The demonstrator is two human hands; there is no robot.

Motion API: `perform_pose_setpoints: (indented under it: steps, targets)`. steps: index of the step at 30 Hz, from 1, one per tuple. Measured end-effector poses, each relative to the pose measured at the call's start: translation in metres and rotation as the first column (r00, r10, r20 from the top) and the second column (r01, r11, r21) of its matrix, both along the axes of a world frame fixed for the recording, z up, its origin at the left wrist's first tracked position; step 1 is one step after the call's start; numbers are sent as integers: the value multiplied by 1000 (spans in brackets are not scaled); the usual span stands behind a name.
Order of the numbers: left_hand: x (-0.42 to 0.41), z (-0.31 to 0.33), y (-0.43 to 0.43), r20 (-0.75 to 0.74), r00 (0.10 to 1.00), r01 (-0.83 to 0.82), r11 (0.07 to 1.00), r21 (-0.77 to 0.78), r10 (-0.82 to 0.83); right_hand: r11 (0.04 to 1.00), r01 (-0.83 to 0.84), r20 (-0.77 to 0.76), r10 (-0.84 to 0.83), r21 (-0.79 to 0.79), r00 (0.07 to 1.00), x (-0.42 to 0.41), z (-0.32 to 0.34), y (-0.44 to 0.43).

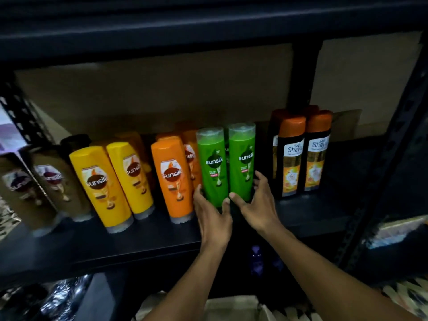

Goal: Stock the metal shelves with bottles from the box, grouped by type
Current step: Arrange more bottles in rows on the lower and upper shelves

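on the dark metal shelf (139, 239), near the middle of the view, two green bottles are stood upright, side by side and touching. the left green bottle (212, 163) is clasped low down by the left grip (213, 218), with fingers curled round its 9 o'clock side and the thumb laid at its 3 o'clock edge. the right green bottle (242, 158) is clasped near its base by the right grip (257, 207), with the thumb pressed on its front and the fingers wrapped round its 3 o'clock side. at 9 o'clock of the pair an orange bottle (171, 177) is set just beside, with yellow bottles (99, 184) and brown bottles (53, 181) further along. at 3 o'clock, black bottles with orange caps (290, 158) are stood near the pair. both forearms are seen entering from 6 o'clock.
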State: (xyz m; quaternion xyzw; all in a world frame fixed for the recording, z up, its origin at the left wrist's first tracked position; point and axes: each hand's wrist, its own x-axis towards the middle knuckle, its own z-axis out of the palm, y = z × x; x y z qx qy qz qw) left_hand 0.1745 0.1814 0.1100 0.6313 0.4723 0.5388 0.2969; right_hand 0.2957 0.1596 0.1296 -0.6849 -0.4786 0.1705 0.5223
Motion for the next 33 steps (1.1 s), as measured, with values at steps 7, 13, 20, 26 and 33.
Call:
perform_pose_setpoints:
  steps: [7, 13, 20, 26, 33]
  targets:
    - [8, 1, 22, 9, 999, -47, 999, -16, 47, 999, 23, 36, -24, 37, 999, 4, -6, 21]
    - [2, 3, 17, -154, 987, -42, 999, -28, 37, 994, 94, 104, -98, 47, 990, 4, -8, 7]
    - [-12, 8, -13, -202, 971, 125, 992, -17, -126, 990, 138, 184, -135, -2, 974, 27, -4, -55]
    - [20, 15, -39, -273, 938, 206, 977, -55, -213, 970, 241, 174, -233, -29, 957, 72, 2, -98]
    - [88, 17, -57, -241, 916, 310, 947, -79, -320, 939, 344, 181, -335, -21, 925, 112, 3, -111]
